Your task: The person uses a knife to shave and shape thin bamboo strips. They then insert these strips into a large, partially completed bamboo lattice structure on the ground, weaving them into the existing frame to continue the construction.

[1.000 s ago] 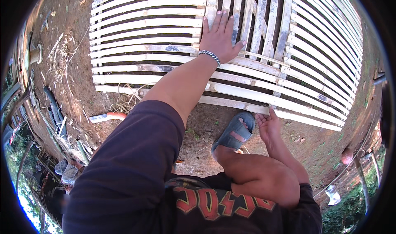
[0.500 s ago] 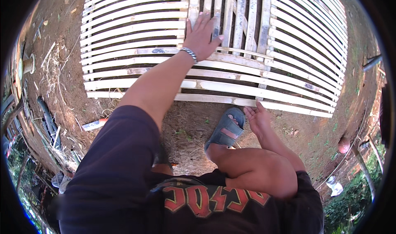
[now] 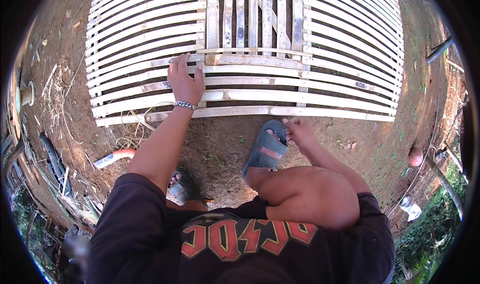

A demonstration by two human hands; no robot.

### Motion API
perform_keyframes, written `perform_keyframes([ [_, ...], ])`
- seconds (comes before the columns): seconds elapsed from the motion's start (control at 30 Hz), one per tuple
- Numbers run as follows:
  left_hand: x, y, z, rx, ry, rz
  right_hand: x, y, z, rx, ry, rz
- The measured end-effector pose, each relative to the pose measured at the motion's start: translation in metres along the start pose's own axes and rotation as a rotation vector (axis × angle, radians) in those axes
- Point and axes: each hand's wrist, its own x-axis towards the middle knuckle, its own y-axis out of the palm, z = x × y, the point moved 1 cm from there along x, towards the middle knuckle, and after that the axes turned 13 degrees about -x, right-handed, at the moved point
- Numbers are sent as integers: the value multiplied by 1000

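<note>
Over near left-to-right slats (image 3: 250, 95) of the panel (image 3: 255, 60), the left grip (image 3: 186, 87) is held loosely open, the right grip (image 3: 300, 133) curled beside the edge slat (image 3: 235, 111), hold unclear.

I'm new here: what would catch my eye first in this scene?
First, the big panel of pale slats across the top of the view. Next, the left hand over its near left part, a chain bracelet at the wrist, while the right hand is by the toe of the right sandal.
</note>
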Motion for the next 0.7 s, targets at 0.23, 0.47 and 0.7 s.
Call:
perform_keyframes([
  [0.23,-19,-7,-24,-55,-14,61,50,-55,123,-862,-926,-905],
  [0.47,-54,-34,-42,-164,-52,203,84,-74,170,-1253,-808,-709],
  [0.7,-74,-40,-47,-237,-129,296,88,-86,186,-1194,-806,-547],
])
